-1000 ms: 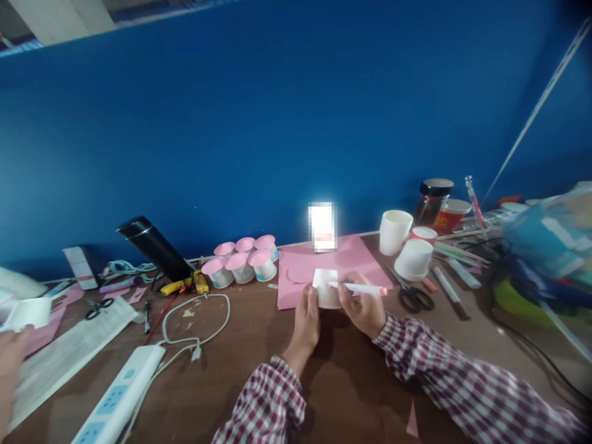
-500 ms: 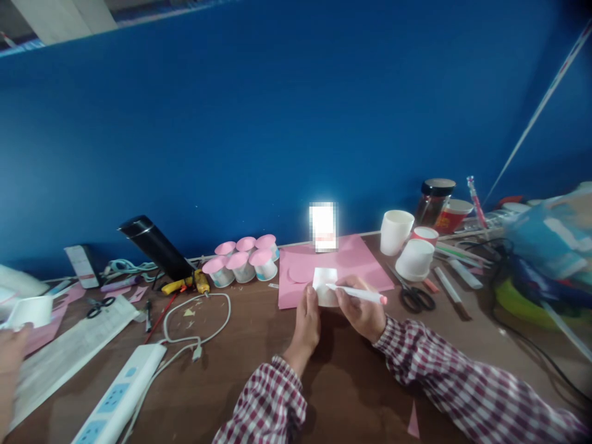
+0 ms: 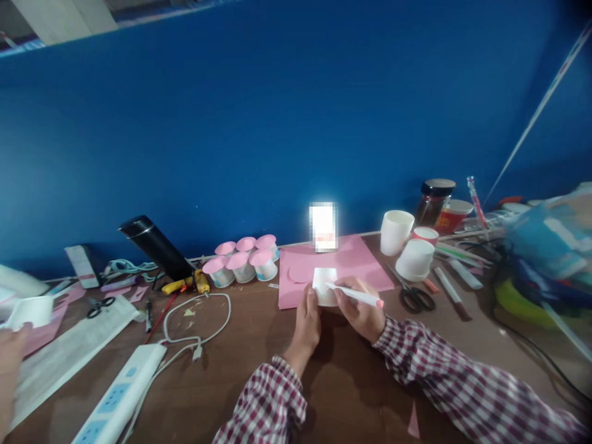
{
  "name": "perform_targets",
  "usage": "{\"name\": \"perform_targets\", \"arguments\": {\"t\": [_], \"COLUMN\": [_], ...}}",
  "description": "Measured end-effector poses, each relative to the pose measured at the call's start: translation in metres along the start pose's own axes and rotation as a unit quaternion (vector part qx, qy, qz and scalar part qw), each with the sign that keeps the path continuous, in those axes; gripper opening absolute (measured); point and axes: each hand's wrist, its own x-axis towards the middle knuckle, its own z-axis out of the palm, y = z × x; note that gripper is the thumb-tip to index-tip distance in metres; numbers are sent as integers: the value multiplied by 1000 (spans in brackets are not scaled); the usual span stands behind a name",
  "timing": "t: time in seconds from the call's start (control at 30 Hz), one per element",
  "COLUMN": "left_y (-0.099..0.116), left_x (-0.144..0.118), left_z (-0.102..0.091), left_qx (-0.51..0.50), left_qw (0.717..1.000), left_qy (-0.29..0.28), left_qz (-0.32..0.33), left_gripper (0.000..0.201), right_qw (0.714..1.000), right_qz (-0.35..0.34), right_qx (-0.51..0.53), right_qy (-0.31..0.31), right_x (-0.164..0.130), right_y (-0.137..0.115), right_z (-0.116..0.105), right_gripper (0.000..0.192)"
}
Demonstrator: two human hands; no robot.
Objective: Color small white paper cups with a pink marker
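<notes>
A small white paper cup (image 3: 325, 287) is steadied between my hands, in front of a stack of pink paper (image 3: 365, 262). My left hand (image 3: 307, 324) grips its left side, thumb upward. In my right hand (image 3: 361, 311) is a white marker (image 3: 358, 295) with a pink end, its tip touching or very near the cup's side; the fingers also rest by the cup's right edge. Behind, a bright screen (image 3: 324, 225) is blurred out. Whether the tip has left a mark on the cup is too faint to tell.
Several pink-topped cups (image 3: 240, 265) stand to the left, near a black cylinder (image 3: 157, 246), a cable and a power strip (image 3: 115, 394). White cups (image 3: 396, 233), scissors (image 3: 416, 299) and a lidded jar (image 3: 435, 200) lie rightward. Another person's hand (image 3: 12, 357) holds a white cup at far left.
The marker's pink rear end has shifted slightly left and down as its angle changes. Both my hands and the cup stay nearly in place.
</notes>
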Motion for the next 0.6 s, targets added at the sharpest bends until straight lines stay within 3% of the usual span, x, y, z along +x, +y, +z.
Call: {"name": "perform_targets", "arguments": {"t": [0.6], "left_y": [4], "left_x": [-1], "left_z": [1], "left_qx": [38], "left_qw": [999], "left_qy": [6], "left_qz": [1], "left_gripper": [47], "right_qw": [1000], "right_qz": [6], "right_qx": [-5], "right_qy": [-4], "right_x": [2], "right_y": [-2], "right_z": [-1], "right_gripper": [11]}}
